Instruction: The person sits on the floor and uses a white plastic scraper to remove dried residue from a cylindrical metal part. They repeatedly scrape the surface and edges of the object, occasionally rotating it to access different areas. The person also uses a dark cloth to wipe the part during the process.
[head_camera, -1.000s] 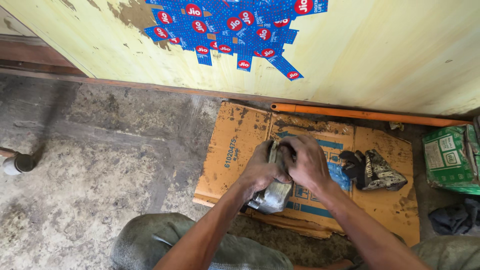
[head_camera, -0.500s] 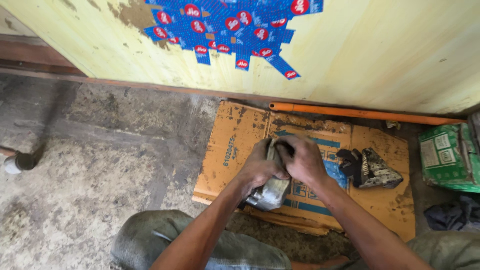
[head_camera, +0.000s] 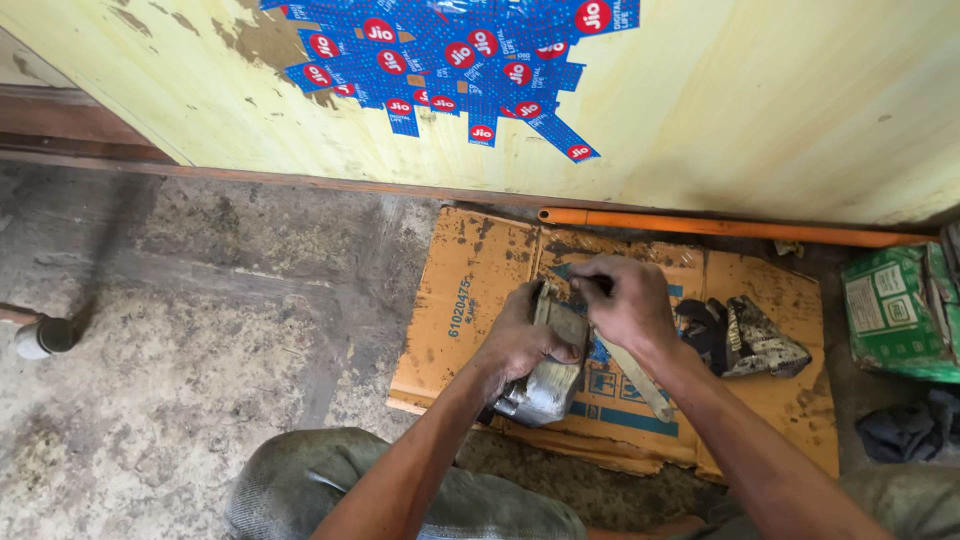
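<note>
From the head camera: crouched over a flattened orange cardboard sheet (head_camera: 470, 300), a person clamps a grimy metal part (head_camera: 545, 385) in the left hand (head_camera: 520, 340), fingers wrapped shut around it, while the right hand (head_camera: 622, 300) pinches a small dark piece at the part's far end. The work looks mid-step; steady pressure seems called for. An oily rag (head_camera: 745, 335) lies right, an orange pipe (head_camera: 720, 228) beyond, against a yellow wall (head_camera: 780, 100) on bare concrete floor (head_camera: 200, 330).

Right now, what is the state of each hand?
Left hand: closed on the grimy grey metal part.
Right hand: closed, pinching something small; cannot be told.
</note>
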